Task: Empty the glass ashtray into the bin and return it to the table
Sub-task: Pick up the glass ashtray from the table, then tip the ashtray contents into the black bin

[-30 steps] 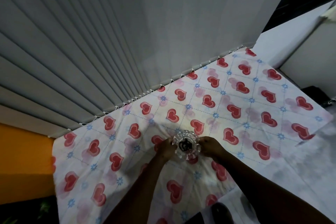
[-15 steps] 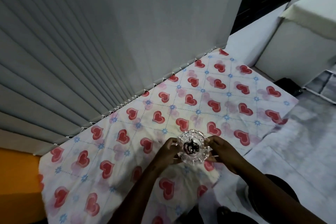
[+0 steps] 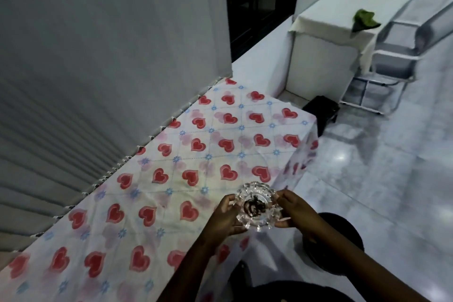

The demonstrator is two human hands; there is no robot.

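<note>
We see a big table with a cloth full of red hearts. It spreads out far from our fingers, up and to the left of them. Behind it is a wall of grey blinds.

Past our fingertips, well apart from them and on the floor by the far end of the table, sits a dark box. We think it may be the bin, but it is too dark to be sure. Close below our right hand is a round dark thing that we cannot name.

Our left hand and our right hand hold the glass ashtray between them. The fingers of each hand curl around its bumpy rim and pinch it, one hand on each side. The ashtray is flat and off the table, right at the table's near edge.

Smallest of all is the dark ash, in the middle of the glass, between our fingers.

So the picking up is done. The ash is not tipped out yet. We must carry it to the bin, dump it, and put the ashtray back on the table.
</note>
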